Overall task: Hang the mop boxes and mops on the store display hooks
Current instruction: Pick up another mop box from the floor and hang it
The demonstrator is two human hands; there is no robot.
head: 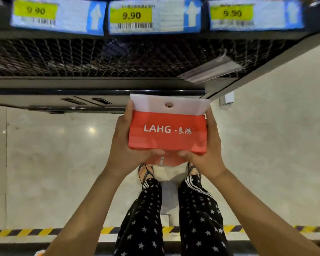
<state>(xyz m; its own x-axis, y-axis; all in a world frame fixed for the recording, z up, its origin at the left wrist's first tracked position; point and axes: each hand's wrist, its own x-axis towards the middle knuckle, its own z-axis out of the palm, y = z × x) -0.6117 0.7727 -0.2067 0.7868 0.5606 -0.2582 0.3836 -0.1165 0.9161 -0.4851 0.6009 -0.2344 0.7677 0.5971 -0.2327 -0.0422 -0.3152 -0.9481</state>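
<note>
Left hand (123,143) and right hand (206,152) grip a red mop box (167,133) between them, one on each side. The fingers curl along its left and right edges and the thumbs lie across its near edge. The box is held in the air at the middle of the view and is printed "LAHG" in white. A white hang tab (169,103) with a round hole rises from its far edge, just beside the dark front rail of a black mesh shelf (118,58). Yellow price labels (131,15) reading 9.90 line the far shelf edge. Below the box are a pale marble floor (44,154), star-print trousers (142,218) and a yellow-and-black striped strip (26,231)
</note>
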